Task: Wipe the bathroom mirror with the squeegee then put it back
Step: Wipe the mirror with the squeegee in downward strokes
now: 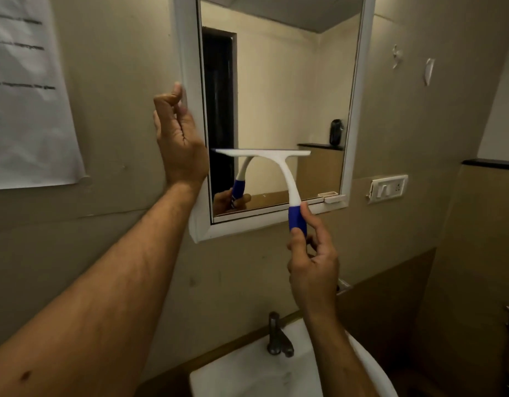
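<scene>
- The right hand (313,265) grips the blue handle of the squeegee (279,173), thumb lying along the grip and fingers curled round it.
- The squeegee's white blade lies level against the glass of the mirror (279,90), in its lower half, with its reflection showing just behind it.
- The left hand (180,138) rests against the mirror's white frame (187,67) on the left side, fingers loosely bent, thumb tip touching the frame's edge; it holds nothing.
- Below stand a white sink (247,373) and a dark tap (277,336).
- 1 sheet of paper (27,96) hangs on the wall at left; a switch plate (387,189) sits at right.
</scene>
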A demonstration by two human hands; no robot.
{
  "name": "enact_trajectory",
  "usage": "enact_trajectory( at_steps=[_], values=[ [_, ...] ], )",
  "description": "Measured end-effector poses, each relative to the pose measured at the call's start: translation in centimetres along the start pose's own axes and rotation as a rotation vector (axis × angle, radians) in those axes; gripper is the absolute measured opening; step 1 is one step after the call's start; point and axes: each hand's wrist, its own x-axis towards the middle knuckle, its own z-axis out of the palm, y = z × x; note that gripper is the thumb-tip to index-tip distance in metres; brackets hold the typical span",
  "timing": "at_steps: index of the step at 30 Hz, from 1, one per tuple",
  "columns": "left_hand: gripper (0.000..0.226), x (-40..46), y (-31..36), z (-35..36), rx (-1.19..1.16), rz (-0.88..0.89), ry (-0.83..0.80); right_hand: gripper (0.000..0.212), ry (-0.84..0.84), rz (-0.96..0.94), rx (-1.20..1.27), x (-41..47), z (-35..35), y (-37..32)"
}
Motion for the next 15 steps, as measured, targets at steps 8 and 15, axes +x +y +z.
enact_trajectory(
  at_steps=[8, 15],
  values=[
    [0.032, -0.7, -0.1, -0.1, 0.051, 0.005, 0.008, 0.033, -0.121, 0.053, 0.025, -2.9, -1.0, 1.5],
    [0.031, -5.1, -2.0, -1.9, 0.097, -0.105, -0.060, 0.049, -0.164, -0.020, 0.020, -0.2, 0.3, -0.2]
  ],
)
